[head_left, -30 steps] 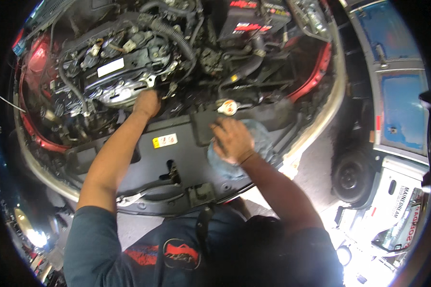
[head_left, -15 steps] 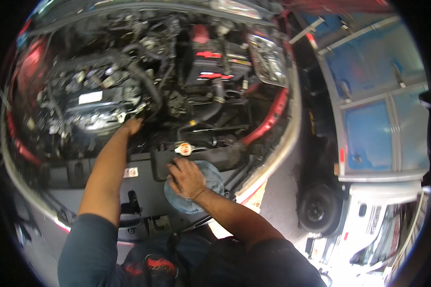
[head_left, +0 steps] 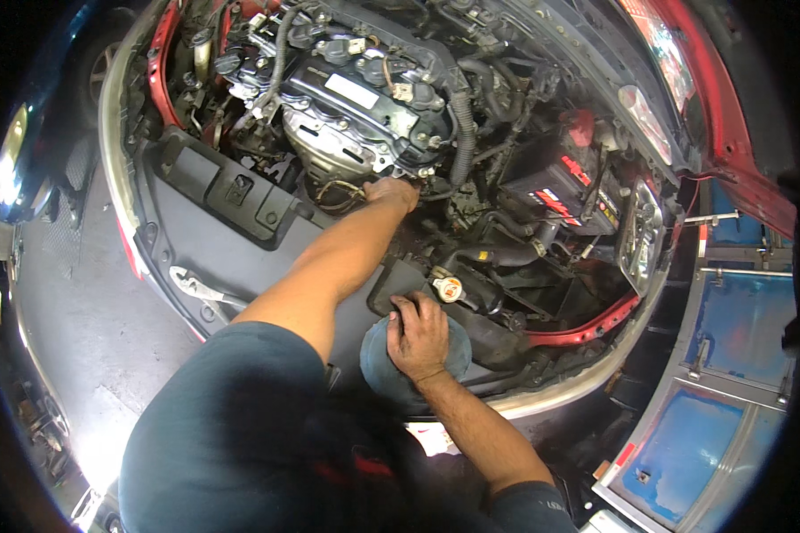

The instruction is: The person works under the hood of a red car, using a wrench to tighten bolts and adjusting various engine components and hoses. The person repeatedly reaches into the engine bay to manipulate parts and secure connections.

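Observation:
My left hand (head_left: pixel 393 191) reaches down at the front edge of the engine (head_left: pixel 351 102), beside its metal heat shield (head_left: pixel 324 147). Its fingers go down out of sight, so whatever they touch is hidden. Thin tan wires (head_left: pixel 336 191) loop next to that hand. My right hand (head_left: pixel 420 338) lies over a round blue-grey object (head_left: pixel 378 360), whose kind I cannot make out. The fingers of this hand are slightly bent and apart, with their tips at the black plastic cover (head_left: pixel 391 282). Just beyond them is the radiator cap (head_left: pixel 448 289).
Pliers (head_left: pixel 196 286) lie on the front panel (head_left: pixel 267 266), left of my forearm. A black and red battery (head_left: pixel 564 186) sits at the right of the engine bay, near the headlight (head_left: pixel 642 235). Blue metal cabinets (head_left: pixel 742 311) stand beyond the car's right side.
My view has swung left, so the engine bay appears tilted and the pliers now show. My left hand remains down by the engine, and my right hand stays over the round object.

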### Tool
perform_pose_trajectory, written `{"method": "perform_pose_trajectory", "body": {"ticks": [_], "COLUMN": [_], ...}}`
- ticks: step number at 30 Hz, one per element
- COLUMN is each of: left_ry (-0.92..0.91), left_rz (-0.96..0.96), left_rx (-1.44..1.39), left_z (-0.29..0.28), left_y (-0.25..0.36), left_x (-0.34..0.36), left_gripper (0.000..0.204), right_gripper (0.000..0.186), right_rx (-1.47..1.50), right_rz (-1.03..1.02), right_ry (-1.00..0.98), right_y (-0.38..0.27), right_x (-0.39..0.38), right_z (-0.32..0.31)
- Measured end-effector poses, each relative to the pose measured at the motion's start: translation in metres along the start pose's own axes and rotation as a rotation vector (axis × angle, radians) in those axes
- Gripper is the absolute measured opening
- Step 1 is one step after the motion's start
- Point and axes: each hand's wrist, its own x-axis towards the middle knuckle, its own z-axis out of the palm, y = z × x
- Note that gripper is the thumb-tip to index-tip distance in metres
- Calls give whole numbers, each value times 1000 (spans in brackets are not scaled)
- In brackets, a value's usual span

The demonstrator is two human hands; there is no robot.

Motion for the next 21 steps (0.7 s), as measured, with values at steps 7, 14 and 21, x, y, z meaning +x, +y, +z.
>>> {"method": "perform_pose_trajectory", "body": {"ticks": [7,14,21], "left_ry": [50,68,-30], "left_rz": [-1,258,308], "left_rx": [77,247,245], "left_z": [11,27,37], "left_y": [-1,-12,-23], "left_x": [17,50,68], "left_gripper": [69,57,62], "right_gripper": [17,36,50], "right_rx": [247,-576,-764], "right_rz": [-91,586,829], "right_ry": [-15,654,109], "right_y": [75,306,424], "right_x": [36,136,136], "right_z": [-108,-261,-278]}}
